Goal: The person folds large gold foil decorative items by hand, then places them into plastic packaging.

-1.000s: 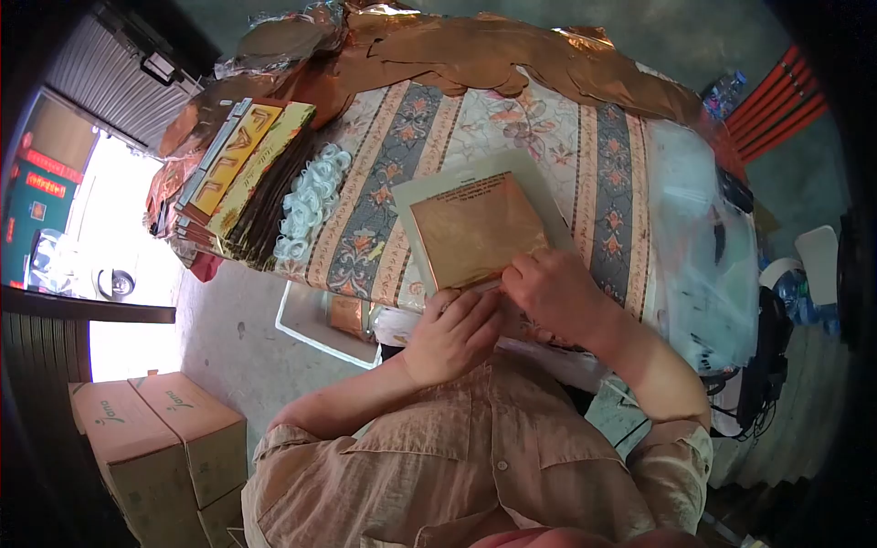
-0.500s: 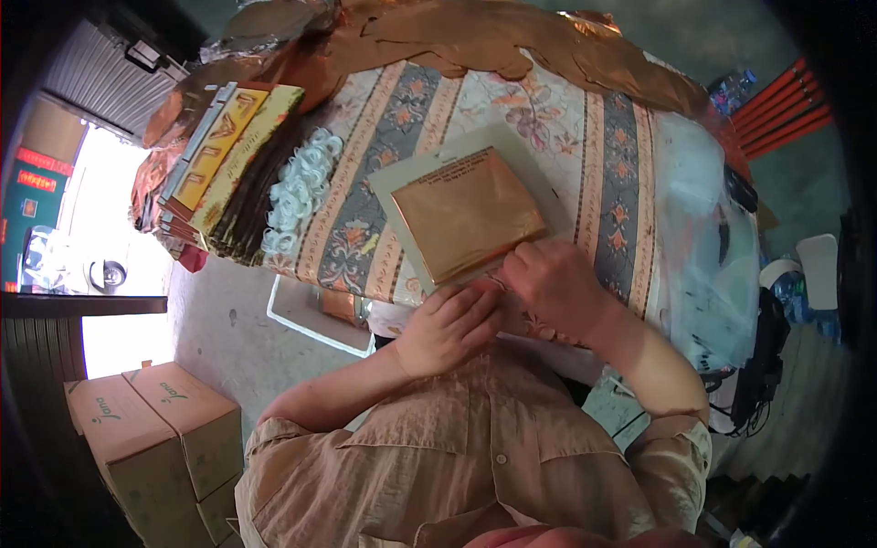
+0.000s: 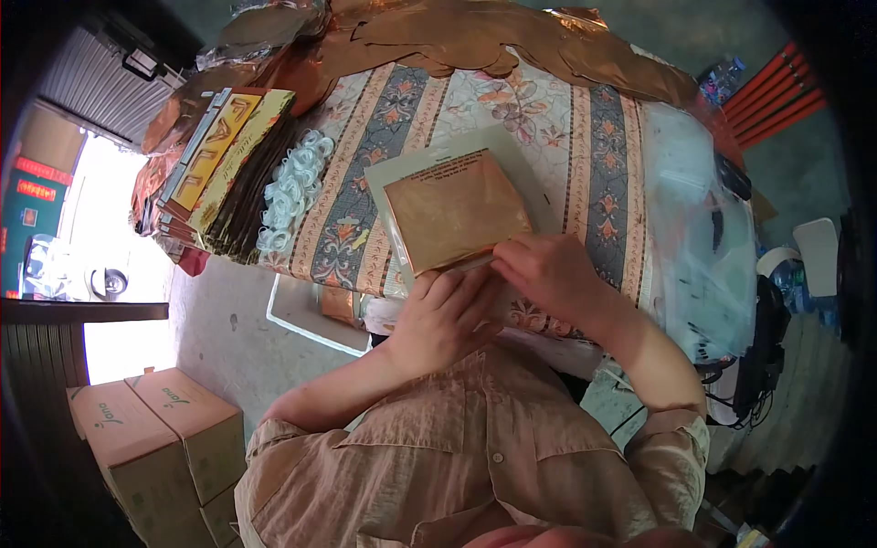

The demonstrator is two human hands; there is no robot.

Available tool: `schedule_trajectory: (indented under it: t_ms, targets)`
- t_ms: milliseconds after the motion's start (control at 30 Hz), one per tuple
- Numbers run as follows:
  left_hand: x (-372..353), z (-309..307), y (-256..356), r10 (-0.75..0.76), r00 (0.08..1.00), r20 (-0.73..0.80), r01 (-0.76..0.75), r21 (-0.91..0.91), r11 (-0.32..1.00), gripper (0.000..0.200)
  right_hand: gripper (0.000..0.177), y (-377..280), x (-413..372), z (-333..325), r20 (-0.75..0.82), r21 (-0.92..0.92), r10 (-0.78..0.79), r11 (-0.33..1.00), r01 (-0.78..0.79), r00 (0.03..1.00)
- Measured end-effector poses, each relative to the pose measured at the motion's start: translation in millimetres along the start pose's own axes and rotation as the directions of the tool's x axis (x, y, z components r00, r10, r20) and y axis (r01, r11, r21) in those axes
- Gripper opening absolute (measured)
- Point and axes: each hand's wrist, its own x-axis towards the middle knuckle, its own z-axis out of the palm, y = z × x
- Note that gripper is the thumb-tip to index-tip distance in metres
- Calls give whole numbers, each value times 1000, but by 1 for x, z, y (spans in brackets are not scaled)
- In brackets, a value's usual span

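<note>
Left hand (image 3: 446, 318) and right hand (image 3: 548, 274), fingers curled, touch the copper foil sheet (image 3: 455, 210); grip unclear.

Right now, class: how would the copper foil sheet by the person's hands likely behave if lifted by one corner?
The copper foil sheet looks thin and lies flat on a pale backing card, so it would probably flop and feel light. The foil heap beyond it is crumpled, so the sheet likely creases easily.

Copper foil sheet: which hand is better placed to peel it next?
Probably right: the right hand has fingertips at the copper foil sheet near edge; the left hand rests just below it.
</note>
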Motion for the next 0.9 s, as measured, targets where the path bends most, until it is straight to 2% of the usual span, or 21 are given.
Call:
schedule_trajectory:
  t_ms: [133,200,333,767,867,900]
  targets:
    - [-3,8,0,-21,999,-25,22,12,1000,59,7,-1,4,6,92,-194,-66,977,83,994]
    - [-7,13,-2,25,999,-48,-23,49,999,60,8,-4,7,3,111,-257,-95,959,121,989]
    - [-7,10,-3,18,1000,0,-18,51,999,56,8,-9,8,4,128,-390,-135,904,175,983]
    - [-5,8,-12,91,996,14,-91,8,996,61,10,-4,17,19,61,-429,-136,891,149,989]
    - [-5,6,-15,85,996,35,-84,-49,995,59,11,1,22,19,61,-407,-105,905,121,993]
    - [-4,5,-16,83,996,37,-80,-87,993,59,11,2,23,17,62,-338,-95,935,111,994]
